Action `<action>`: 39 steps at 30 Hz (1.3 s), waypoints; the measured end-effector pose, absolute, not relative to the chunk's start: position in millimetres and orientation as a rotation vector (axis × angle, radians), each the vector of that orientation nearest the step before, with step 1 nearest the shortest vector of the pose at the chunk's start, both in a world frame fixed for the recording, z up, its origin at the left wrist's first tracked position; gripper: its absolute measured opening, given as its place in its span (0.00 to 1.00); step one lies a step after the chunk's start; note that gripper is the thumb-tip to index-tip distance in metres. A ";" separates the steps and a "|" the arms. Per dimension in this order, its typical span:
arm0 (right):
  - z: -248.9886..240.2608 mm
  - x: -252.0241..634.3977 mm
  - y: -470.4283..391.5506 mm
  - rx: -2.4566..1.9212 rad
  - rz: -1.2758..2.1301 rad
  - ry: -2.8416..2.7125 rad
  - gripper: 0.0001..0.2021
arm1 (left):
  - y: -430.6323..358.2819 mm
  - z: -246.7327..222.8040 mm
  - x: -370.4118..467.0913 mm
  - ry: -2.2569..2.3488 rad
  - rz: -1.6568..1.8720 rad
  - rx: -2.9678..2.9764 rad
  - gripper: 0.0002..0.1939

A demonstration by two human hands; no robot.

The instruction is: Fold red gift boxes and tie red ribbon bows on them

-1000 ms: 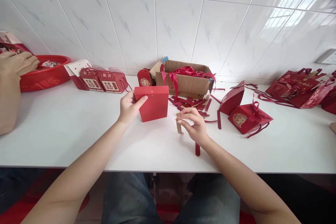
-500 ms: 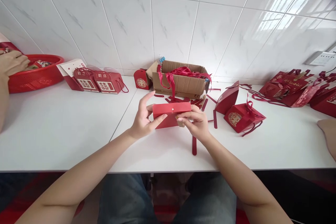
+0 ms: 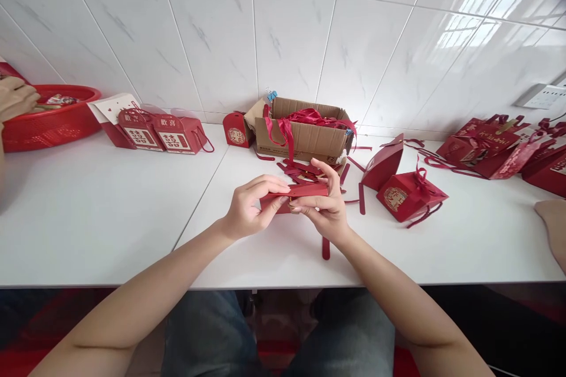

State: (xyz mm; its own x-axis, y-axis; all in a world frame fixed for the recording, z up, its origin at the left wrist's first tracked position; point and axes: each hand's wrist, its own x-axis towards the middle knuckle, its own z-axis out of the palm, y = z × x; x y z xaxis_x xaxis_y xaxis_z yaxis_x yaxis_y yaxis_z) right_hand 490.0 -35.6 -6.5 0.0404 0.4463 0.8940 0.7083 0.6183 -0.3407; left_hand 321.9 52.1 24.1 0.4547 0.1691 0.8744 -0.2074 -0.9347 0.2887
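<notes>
A small red box (image 3: 305, 190) is held above the white table (image 3: 212, 259), between both hands. My left hand (image 3: 254, 206) grips its left end, fingers on top and thumb on the near side. My right hand (image 3: 325, 203) holds the right part, thumb and index finger pinched at the near side by a small gold-coloured bit, with other fingers raised. Behind them, red strips (image 3: 305, 172) lie before a cardboard box (image 3: 303, 144) full of red ribbons. A single red strip (image 3: 326, 247) lies below my right hand.
Red gift boxes (image 3: 180, 134) stand at the left, beside a red basket (image 3: 57, 123) with another person's hand (image 3: 17, 97) over it. A ribboned red box (image 3: 409, 197) is right of centre, with red bags (image 3: 481, 144) farther right. Another person's arm (image 3: 550, 227) shows at the right edge.
The red box has tilted, and its top face looks narrower. My left fingers have folded over its top edge. My right hand has shifted slightly, its upper fingers now raised.
</notes>
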 end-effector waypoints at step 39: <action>-4.5 479.4 -41.9 -0.822 -0.304 -1.547 0.13 | 50.3 18.6 316.6 -0.077 1.371 2.253 0.06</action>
State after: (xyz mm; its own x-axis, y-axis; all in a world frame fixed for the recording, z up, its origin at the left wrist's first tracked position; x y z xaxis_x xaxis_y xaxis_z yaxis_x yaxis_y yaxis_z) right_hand 479.4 -41.9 -4.5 0.0522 0.3177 0.9468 0.6526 0.7067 -0.2731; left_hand 316.6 50.3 18.6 0.4920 0.2042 0.8463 -0.2974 -0.8742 0.3838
